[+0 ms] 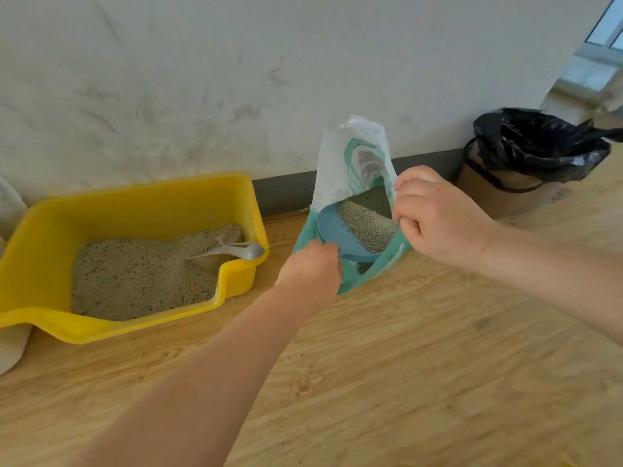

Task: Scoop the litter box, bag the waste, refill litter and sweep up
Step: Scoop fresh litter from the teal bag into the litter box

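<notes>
A yellow litter box (40, 227) stands on the wooden floor at the left, half full of grey-brown litter (135, 274), with a grey scoop (236, 252) lying in its right corner. A white and teal litter bag (354, 163) stands against the wall. My right hand (435, 214) pinches the bag's right edge and holds the mouth wide. My left hand (312, 271) grips a blue bowl-shaped scoop (337, 230) inside the bag's mouth, tilted, with litter lying in its far half.
A brown bin lined with a black bag (536, 146) stands at the right against the wall. A white object (10, 342) sits at the far left edge. A few litter grains lie on the floor (404, 365) near the bag.
</notes>
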